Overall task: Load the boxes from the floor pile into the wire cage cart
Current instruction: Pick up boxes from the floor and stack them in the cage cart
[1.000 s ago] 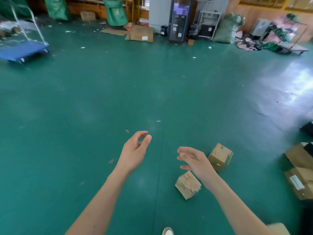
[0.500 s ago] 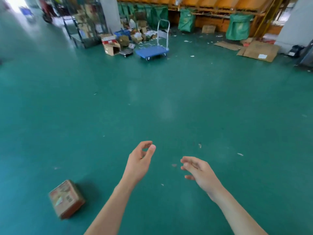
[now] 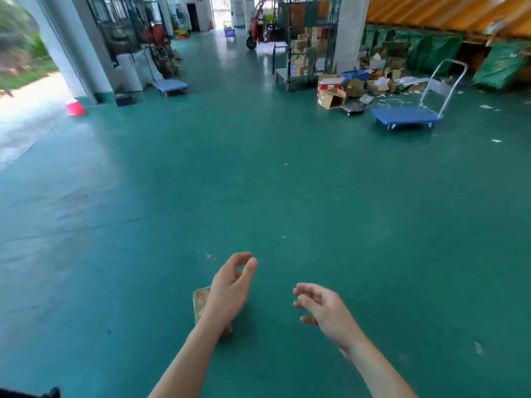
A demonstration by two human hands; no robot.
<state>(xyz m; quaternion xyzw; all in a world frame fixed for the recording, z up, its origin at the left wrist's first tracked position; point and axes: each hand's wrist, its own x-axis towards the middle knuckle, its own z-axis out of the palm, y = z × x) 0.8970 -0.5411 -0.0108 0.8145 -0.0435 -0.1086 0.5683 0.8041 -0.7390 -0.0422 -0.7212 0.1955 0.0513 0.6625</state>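
L hand [image 3: 230, 291] and R hand [image 3: 324, 308]: both empty, fingers loosely curled, half-wide. Vs. 0.5 s ago, the view has swung. Box [image 3: 201, 304] now lies on floor [image 3: 258, 182] behind L hand, ungripped. Wire cage cart [image 3: 304, 53] well apart; pickup prob. next.

- Green floor [image 3: 258, 182]: centre of frame, edge to edge; only small paper scraps; free passage.
- Small box [image 3: 201, 301]: lower centre, on the floor, partly hidden behind the left hand [image 3: 230, 288].
- Blue platform trolley [image 3: 405, 116]: right, handle upright.
- Cardboard boxes [image 3: 333, 94]: upper right of centre, scattered at the foot of the wire cage cart [image 3: 304, 44].
- Flat trolley [image 3: 171, 86] and red bucket [image 3: 75, 107]: upper left, against the wall line.
- Green sacks [image 3: 500, 64]: upper right edge.
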